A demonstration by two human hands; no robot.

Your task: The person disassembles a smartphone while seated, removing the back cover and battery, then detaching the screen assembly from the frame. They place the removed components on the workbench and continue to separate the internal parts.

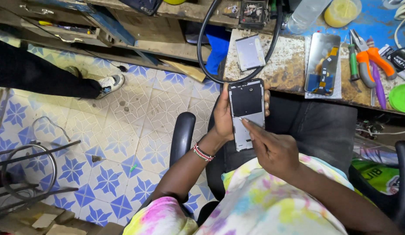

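My left hand (223,116) grips an opened phone frame (246,102), a grey shell with a dark rectangular panel in its upper half, held upright over my lap. My right hand (272,147) rests against the frame's lower part, with the index fingertip pressed on the grey area just below the dark panel. A beaded bracelet (203,153) circles my left wrist. Both sleeves are tie-dyed in pastel colours.
A worn workbench (289,61) ahead carries a phone back cover (250,52), a phone screen with an orange flex cable (323,64), orange-handled pliers (373,61), a green lid (402,97) and a black cable loop (207,56). Another person's leg and shoe (110,84) stretch across the blue-patterned tile floor. Black chair armrests (183,130) flank me.
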